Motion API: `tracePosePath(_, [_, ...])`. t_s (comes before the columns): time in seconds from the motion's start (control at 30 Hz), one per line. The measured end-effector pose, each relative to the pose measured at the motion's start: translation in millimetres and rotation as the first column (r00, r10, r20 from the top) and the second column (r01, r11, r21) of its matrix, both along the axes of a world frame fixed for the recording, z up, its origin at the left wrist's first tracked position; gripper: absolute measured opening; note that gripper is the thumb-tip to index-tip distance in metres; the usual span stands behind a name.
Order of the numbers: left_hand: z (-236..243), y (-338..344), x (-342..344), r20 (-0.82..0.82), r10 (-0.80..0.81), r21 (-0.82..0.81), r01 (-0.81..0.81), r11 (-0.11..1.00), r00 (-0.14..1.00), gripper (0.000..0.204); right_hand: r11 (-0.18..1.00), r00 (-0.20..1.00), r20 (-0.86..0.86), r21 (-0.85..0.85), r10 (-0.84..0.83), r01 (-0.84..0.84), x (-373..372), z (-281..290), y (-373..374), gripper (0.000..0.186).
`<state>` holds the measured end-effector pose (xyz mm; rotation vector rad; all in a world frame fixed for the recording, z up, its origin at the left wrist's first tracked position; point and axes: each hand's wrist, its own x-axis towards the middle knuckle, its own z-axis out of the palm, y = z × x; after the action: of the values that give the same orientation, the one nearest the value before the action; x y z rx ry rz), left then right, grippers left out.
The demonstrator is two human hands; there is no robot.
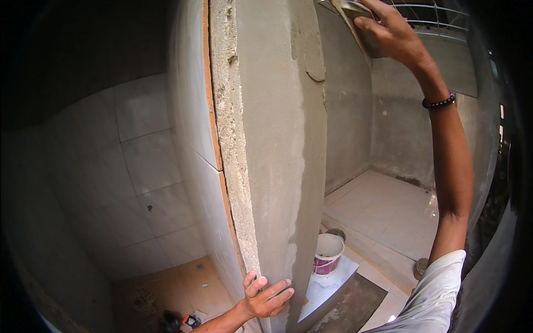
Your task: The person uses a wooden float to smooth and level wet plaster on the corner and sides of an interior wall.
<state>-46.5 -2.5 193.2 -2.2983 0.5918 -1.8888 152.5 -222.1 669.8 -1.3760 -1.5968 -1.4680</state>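
In front of me rises the end of a wall [272, 139], faced with grey plaster. A darker, damp-looking band of plaster [311, 139] runs down its right side, with a thicker patch near the top. My left hand [267, 294] rests low on this wall end, its fingers apart and lying against the plaster, nothing held. My right hand [391, 33] is raised at the top, right of the wall, fingers bent around a flat greyish thing [355, 6]. The picture's upper edge cuts that thing off, so its kind is unclear.
Marble-patterned tiles [197, 122] cover the wall's left side, beside a rough mortar edge [229, 111]. A white and purple bucket [328, 255] stands at lower right on a pale ledge [341, 280]. Cord [145, 299] lies on the brown floor at lower left.
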Motion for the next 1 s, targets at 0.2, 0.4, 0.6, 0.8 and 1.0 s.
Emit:
tracePosePath(0.2, [-2,1,0,0.004,-0.016,0.003,0.016,1.0,1.0,0.021,0.925,0.995,0.069,-0.37,-0.069,0.089,-36,46,5,0.057])
tracePosePath(0.4, [-2,-1,-5,-0.004,-0.019,-0.013,0.019,1.0,1.0,0.021,0.878,0.92,0.385,-0.416,-0.064,0.235,-41,-22,4,0.047])
tracePosePath(0.6, [1,0,-3,0.005,-0.01,-0.015,0.01,1.0,1.0,0.021,0.863,0.969,0.232,-0.47,-0.082,0.186,-40,-135,7,0.046])
tracePosePath(0.8, [1,0,-3,-0.006,0.031,-0.014,-0.031,0.999,1.0,0.021,0.715,0.978,-0.153,-0.668,0.143,-0.209,-22,-142,-29,0.051])
tracePosePath(1.0, [-3,-3,-2,-0.016,0.032,-0.03,-0.032,0.999,0.999,0.02,0.837,0.911,-0.25,-0.372,0.327,-0.402,-5,-77,-27,0.05])
